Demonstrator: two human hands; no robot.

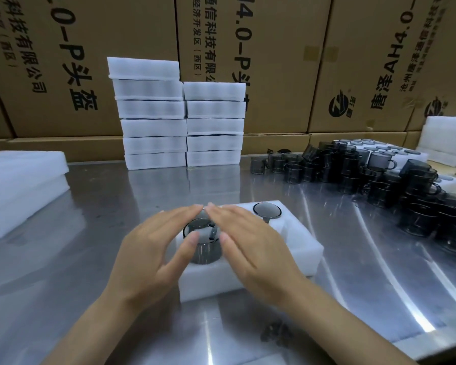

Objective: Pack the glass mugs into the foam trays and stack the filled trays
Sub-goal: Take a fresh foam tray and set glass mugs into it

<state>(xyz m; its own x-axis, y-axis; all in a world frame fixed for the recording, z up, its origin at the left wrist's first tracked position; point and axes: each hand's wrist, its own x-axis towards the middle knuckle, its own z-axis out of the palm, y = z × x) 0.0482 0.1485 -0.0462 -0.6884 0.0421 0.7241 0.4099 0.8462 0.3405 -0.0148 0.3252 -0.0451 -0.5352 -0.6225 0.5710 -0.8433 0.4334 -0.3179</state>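
A white foam tray lies on the steel table in front of me. A smoky grey glass mug stands part way into its near-left pocket, rising above the foam. Another mug sits sunk in the far-right pocket. My left hand and my right hand hover flat over the raised mug, fingers straight, fingertips nearly meeting above it. Whether the palms touch the rim is unclear. Neither hand holds anything.
Two stacks of filled foam trays stand at the back centre. A pile of loose grey mugs spreads across the right side. Foam sheets lie at the left, more foam at far right. Cardboard boxes wall the back.
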